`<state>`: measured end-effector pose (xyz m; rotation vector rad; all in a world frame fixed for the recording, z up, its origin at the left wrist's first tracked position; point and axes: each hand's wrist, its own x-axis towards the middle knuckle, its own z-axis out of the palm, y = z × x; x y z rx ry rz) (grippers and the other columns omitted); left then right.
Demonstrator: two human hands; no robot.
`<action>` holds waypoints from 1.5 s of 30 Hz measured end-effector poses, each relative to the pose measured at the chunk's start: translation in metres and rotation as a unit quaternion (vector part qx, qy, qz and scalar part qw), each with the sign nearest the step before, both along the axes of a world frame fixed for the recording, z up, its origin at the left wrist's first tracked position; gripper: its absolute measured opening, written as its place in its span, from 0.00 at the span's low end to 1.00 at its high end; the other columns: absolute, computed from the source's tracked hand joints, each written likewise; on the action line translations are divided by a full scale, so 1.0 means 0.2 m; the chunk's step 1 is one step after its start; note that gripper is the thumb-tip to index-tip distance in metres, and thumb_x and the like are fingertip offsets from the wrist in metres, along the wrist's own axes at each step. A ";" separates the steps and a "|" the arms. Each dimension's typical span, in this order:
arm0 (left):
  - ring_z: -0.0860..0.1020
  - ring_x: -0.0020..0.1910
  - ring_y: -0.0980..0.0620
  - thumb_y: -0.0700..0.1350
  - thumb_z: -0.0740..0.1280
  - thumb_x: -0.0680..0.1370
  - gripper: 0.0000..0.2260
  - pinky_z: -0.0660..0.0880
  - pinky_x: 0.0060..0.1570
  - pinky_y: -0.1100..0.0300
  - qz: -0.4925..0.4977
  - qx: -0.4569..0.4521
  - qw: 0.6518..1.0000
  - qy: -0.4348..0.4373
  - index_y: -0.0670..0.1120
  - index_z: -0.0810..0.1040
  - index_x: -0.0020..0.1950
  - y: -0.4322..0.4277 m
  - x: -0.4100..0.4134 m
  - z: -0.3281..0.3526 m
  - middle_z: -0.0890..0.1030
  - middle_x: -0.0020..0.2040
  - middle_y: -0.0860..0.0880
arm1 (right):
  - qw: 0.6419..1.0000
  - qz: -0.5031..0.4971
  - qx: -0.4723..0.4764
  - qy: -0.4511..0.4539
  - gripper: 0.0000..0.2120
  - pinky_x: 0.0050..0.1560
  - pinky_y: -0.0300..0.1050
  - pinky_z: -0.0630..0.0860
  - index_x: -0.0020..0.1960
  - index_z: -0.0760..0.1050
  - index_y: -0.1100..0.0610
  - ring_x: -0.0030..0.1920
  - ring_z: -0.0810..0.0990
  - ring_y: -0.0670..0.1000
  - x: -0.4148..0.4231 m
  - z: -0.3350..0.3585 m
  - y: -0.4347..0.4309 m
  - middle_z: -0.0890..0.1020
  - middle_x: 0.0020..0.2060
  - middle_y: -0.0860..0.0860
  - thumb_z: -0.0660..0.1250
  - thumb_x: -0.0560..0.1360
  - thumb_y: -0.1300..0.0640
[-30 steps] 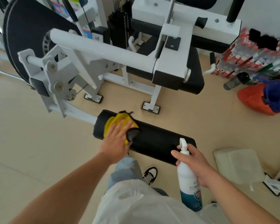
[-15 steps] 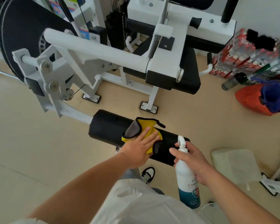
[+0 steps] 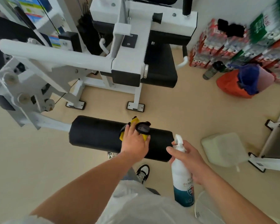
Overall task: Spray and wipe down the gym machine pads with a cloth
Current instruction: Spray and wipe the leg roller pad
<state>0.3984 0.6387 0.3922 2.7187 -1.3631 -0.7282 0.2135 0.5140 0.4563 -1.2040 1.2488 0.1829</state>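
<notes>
On the roller point(image 3: 95, 133), left hand point(image 3: 134, 143) presses the cloth point(image 3: 142, 128) flat, mid-wipe; right hand point(image 3: 187, 159) grips the bottle point(image 3: 182, 180) beside it; seat point(image 3: 160, 68) probably undone.

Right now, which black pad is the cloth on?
The long roller pad nearest the person: the left hand presses the yellow cloth on it; the seat pad behind has none.

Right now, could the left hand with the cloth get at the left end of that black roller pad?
Probably yes. The left hand presses the yellow cloth flat on the roller pad, right of its middle. The pad's top toward its left end lies bare, with nothing between, so a sideways slide looks free.
</notes>
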 end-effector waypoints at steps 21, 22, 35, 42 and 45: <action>0.46 0.84 0.43 0.53 0.59 0.85 0.26 0.43 0.82 0.47 0.141 -0.013 0.986 -0.091 0.48 0.64 0.82 0.68 0.57 -0.02 0.55 0.85 0.48 | 0.998 0.062 0.013 -0.024 0.18 0.54 0.63 0.86 0.60 0.82 0.47 0.41 0.88 0.60 0.31 0.05 0.08 0.88 0.40 0.60 0.83 0.73 0.49; 0.47 0.84 0.42 0.54 0.57 0.85 0.24 0.43 0.82 0.48 0.226 -0.012 0.972 -0.064 0.46 0.69 0.80 0.61 0.53 -0.01 0.53 0.85 0.46 | 0.998 0.067 0.010 -0.021 0.18 0.51 0.60 0.86 0.61 0.81 0.48 0.40 0.88 0.59 0.33 0.06 0.09 0.87 0.39 0.60 0.82 0.74 0.50; 0.59 0.80 0.41 0.47 0.59 0.79 0.28 0.55 0.80 0.42 0.036 0.045 0.997 -0.049 0.49 0.63 0.80 0.35 0.63 -0.02 0.65 0.81 0.46 | 0.998 0.064 0.008 -0.013 0.17 0.42 0.51 0.84 0.60 0.81 0.48 0.38 0.87 0.58 0.47 0.07 0.09 0.87 0.38 0.60 0.82 0.75 0.51; 0.63 0.79 0.44 0.53 0.54 0.85 0.21 0.53 0.81 0.46 0.145 -0.005 0.989 -0.023 0.47 0.76 0.73 0.55 0.76 -0.05 0.76 0.73 0.49 | 0.995 0.089 0.037 0.002 0.23 0.48 0.55 0.87 0.64 0.78 0.44 0.40 0.88 0.57 0.57 -0.01 0.18 0.88 0.41 0.59 0.83 0.73 0.47; 0.67 0.76 0.44 0.52 0.56 0.84 0.20 0.57 0.80 0.48 0.151 -0.031 0.987 -0.051 0.47 0.78 0.70 0.62 0.65 -0.02 0.78 0.70 0.49 | 0.991 0.120 0.056 0.009 0.23 0.55 0.61 0.87 0.64 0.78 0.43 0.42 0.89 0.57 0.62 -0.05 0.22 0.89 0.41 0.57 0.83 0.73 0.45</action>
